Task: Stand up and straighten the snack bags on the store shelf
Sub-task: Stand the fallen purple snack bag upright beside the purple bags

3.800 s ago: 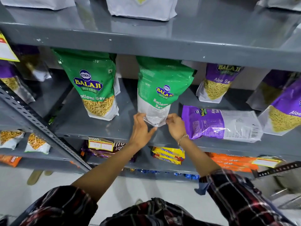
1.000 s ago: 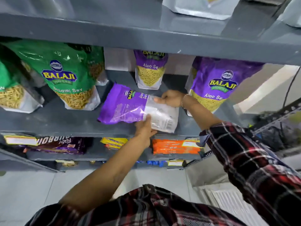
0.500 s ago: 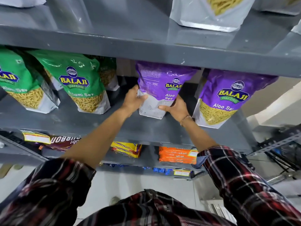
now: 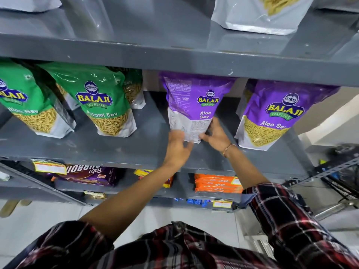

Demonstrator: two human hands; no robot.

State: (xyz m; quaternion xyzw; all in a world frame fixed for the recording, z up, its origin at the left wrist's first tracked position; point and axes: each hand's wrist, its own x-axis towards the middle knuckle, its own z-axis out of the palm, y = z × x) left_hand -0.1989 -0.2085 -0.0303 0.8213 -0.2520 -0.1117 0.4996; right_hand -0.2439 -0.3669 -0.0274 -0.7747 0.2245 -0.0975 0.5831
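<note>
Change: Where the purple Aloo Sev bag (image 4: 191, 105) lay flat on its side a second ago, I now read it standing on its base on the grey shelf (image 4: 116, 150).
Meaning for the task: I judge this bag's stand-up step nearly complete; only squaring and release remain.
Location: the bag stands between the green Ratlami Sev bag (image 4: 101, 101) and a second purple bag (image 4: 275, 113), apart from both, with its top hidden behind the lip of the shelf above (image 4: 174, 59).
Long axis: vertical, leaning slightly back, base nearest me.
Facing: its printed back panel is turned towards me and slightly left; the neighbours show their fronts, so I judge it may still want turning.
Left hand (image 4: 177, 146): at the lower left corner; blurred, so I cannot tell whether the fingers grip or only touch.
Right hand (image 4: 216, 135): fingers narrowly curled around the lower right edge, holding the bag.
Remaining: the other visible bags already stand upright.
</note>
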